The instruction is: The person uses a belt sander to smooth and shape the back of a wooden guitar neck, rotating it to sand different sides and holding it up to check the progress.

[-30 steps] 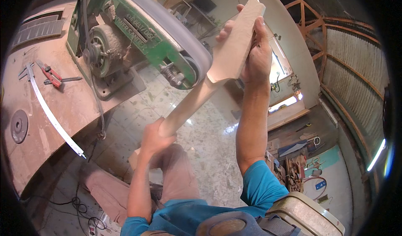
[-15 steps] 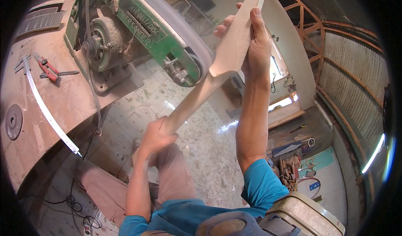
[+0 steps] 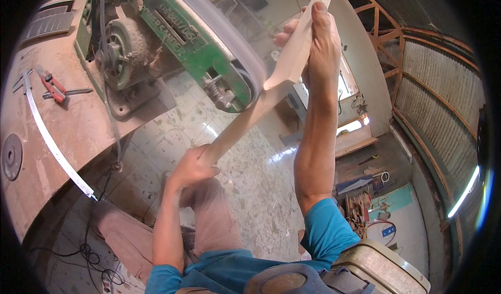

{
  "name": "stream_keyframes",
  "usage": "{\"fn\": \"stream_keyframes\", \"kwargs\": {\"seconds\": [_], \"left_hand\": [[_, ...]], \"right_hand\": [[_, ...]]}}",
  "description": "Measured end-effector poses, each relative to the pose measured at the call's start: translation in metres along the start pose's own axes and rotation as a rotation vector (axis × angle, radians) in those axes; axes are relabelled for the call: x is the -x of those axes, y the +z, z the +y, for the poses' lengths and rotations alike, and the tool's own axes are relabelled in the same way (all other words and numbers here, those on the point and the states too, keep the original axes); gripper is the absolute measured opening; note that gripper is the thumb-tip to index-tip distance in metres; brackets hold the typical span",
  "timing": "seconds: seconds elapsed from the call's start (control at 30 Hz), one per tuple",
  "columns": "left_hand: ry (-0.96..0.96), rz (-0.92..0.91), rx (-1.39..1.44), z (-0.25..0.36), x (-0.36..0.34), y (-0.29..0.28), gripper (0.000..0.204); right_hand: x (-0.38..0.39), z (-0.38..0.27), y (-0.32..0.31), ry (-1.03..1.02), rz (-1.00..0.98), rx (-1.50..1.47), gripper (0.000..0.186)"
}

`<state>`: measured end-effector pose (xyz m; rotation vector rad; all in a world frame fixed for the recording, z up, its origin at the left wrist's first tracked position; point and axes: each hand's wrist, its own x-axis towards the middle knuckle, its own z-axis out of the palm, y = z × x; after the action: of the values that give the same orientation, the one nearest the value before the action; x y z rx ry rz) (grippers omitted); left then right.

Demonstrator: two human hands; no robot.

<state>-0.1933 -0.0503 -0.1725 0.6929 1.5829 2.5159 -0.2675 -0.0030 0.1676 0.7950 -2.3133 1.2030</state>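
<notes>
Your left grip [image 3: 194,166] and right grip [image 3: 324,39] clasp the near and far ends of the wooden piece [image 3: 290,64], now rolled more edge-on at the sanding belt's [image 3: 234,43] right, likely presenting another surface.

Glaring white through the window [image 3: 345,86] right of centre. Glinting off the floor [image 3: 261,189] mid-frame. Blurring along the sanding belt [image 3: 224,33] at upper centre. Bending and blackening toward the rim.
</notes>
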Motion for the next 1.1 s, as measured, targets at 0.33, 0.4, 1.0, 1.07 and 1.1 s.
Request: {"fn": "stream_keyframes", "kwargs": {"seconds": [0.33,0.4,1.0,1.07,1.1], "left_hand": [[-0.03,0.099,-0.073,0.005,0.011,0.014,0.056],[-0.041,0.154,-0.067,0.004,0.014,0.021,0.056],[0.011,-0.003,0.008,0.003,-0.006,0.012,0.047],[0.009,-0.018,0.01,0.001,-0.008,0.012,0.051],[0.009,-0.026,0.011,0.0,-0.009,0.012,0.053]], "right_hand": [[0.006,-0.004,0.005,0.022,-0.039,-0.079,0.059],[0.002,0.002,0.001,-0.027,-0.105,-0.125,0.059],[-0.008,-0.001,0.001,-0.012,-0.041,0.146,0.064],[-0.01,0.0,0.0,-0.02,-0.037,0.179,0.065],[-0.013,0.001,-0.001,-0.023,-0.036,0.189,0.066]]}}
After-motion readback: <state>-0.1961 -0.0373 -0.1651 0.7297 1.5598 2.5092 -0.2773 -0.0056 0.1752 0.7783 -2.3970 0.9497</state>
